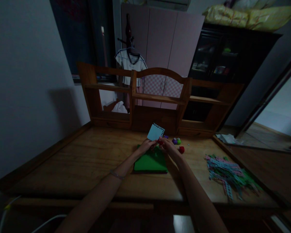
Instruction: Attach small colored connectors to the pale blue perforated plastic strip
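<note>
My left hand [146,146] pinches the lower corner of a small light-blue paper square [155,131] with a row of punched holes along its top edge, held up above the desk. My right hand [167,145] grips a small red punch [160,141] pressed against the paper's bottom edge. Both hands hover over a stack of green paper [150,162] lying flat on the wooden desk [92,161]. Just right of my hands sit a purple punch [175,140], a green punch [178,141] and another red punch [181,149].
A heap of punched paper strips [226,176] in pink, blue and green lies at the desk's right. A wooden shelf unit [160,100] stands along the back edge. Behind are a pink wardrobe [165,42] and a dark cabinet [223,61].
</note>
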Available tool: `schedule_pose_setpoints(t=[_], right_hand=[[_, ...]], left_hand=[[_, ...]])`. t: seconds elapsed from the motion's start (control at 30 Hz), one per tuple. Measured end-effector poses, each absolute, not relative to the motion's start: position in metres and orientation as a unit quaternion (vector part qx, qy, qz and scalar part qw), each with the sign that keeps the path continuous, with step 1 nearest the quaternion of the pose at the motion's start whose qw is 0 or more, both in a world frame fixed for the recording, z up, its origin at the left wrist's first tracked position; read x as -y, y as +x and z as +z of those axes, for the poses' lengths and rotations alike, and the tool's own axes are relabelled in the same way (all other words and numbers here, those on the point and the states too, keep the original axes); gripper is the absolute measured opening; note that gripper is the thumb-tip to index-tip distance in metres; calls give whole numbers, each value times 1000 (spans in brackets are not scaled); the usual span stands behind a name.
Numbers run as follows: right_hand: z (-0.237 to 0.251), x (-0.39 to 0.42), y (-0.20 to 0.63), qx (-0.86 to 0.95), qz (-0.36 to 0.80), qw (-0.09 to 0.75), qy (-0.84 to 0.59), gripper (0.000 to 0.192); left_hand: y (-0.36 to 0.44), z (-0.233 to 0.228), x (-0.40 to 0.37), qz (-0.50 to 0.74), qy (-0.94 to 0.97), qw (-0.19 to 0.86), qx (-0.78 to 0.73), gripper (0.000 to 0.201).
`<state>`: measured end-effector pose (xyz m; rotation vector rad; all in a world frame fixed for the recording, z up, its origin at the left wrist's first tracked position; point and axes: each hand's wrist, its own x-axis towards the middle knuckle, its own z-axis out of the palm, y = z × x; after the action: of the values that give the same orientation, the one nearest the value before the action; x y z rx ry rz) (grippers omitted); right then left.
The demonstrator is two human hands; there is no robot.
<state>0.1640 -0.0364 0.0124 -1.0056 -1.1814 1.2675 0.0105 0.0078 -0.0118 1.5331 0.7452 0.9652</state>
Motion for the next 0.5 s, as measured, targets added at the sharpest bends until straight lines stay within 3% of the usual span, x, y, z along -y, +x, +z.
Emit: schedule_pose_setpoints(t=[0.5], right_hand=[[6, 28, 170, 542, 548, 498, -398, 33]], left_hand=[[5, -3, 1, 486, 641, 461, -375, 36]])
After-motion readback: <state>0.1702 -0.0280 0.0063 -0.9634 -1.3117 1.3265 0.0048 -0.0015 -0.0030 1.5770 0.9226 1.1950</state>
